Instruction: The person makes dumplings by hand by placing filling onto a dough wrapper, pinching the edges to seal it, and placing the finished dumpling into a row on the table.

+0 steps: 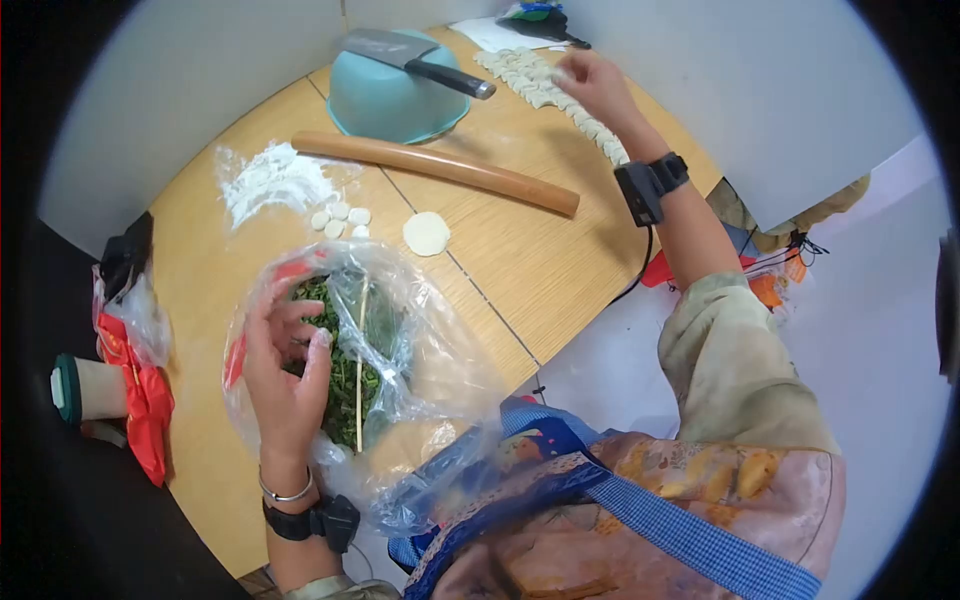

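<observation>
My left hand is over a clear plastic bag of chopped greens, its fingers apart and curved, with whitish smears on them. A thin chopstick stands among the greens. Away at the far right, my right hand is at the rows of pale dumplings. Its fingers are drawn together, and what they pinch, if anything, is hidden. One flat round dough wrapper lies beyond the bag. Several small dough discs sit left of it, beside loose white flour.
A wooden rolling pin crosses the wooden table. Behind it stands an upturned teal basin with a cleaver on top. White paper lies at the back. A cup with a dark green rim and red plastic are at left.
</observation>
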{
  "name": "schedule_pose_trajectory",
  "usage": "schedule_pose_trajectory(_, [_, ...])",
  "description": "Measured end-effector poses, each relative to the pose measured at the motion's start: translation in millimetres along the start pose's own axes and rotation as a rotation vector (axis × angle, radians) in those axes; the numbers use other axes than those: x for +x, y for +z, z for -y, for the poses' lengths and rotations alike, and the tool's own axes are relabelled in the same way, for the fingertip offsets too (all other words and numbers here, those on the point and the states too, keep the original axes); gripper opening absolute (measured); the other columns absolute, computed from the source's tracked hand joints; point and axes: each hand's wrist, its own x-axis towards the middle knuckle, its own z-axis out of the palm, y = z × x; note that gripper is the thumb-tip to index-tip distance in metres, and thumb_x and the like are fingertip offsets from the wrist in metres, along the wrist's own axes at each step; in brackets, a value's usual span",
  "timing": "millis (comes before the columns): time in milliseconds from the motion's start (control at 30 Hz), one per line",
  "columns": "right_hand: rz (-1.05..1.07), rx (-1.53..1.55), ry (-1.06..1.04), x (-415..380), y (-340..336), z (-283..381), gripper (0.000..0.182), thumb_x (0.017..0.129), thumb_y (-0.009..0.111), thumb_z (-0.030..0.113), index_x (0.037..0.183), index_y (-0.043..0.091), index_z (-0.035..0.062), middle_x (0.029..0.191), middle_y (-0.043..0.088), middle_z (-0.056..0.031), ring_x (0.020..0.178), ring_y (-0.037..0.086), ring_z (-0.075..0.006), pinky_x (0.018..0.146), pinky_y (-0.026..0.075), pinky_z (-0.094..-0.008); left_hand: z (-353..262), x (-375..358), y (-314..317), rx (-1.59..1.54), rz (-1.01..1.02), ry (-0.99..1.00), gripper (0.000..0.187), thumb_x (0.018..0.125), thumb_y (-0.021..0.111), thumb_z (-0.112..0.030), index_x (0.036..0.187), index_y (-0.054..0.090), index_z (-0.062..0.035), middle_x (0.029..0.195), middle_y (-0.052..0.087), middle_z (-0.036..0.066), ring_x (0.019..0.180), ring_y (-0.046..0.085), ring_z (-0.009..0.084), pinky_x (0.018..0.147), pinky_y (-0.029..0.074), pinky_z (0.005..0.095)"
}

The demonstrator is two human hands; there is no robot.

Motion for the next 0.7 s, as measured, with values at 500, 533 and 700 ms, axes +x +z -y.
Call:
schedule_pose_trajectory(500, [0.232,-0.485,-0.161,-16,27,-51,0.008,0.076,0.064,0.01,0.085,0.065,0.0092,0.087,0.059,-0.0101,0.09,0.054,-0.031,0.078,0.045,-0.0411,1,0,3,0.023,0.087,-0.071,0.049,0.082,0.057,0.006,0.129,0.044,-0.0033,0.102,0.061,0.008,0.081,0.057,0.0099,0.07,0.045,0.0215])
schedule_pose_trajectory(533, [0.23,-0.485,-0.159,-16,27,-50,0.008,0.076,0.064,0.01,0.085,0.065,0.0092,0.087,0.059,-0.0101,0.09,0.054,-0.031,0.078,0.045,-0.0411,1,0,3,0.025,0.089,-0.068,0.05,0.082,0.057,0.006,0.129,0.043,-0.0032,0.102,0.061,0.008,0.081,0.057,0.0101,0.07,0.045,0.0216])
schedule_pose_trajectory(700, [0.175,-0.536,-0.227,-15,27,-45,0.005,0.076,0.061,0.007,0.08,0.063,0.0076,0.087,0.06,-0.011,0.089,0.055,-0.0317,0.077,0.046,-0.0418,1,1,2,0.022,0.098,-0.077,0.05,0.082,0.057,0.006,0.13,0.043,-0.0028,0.102,0.061,0.008,0.081,0.058,0.0102,0.071,0.045,0.0219])
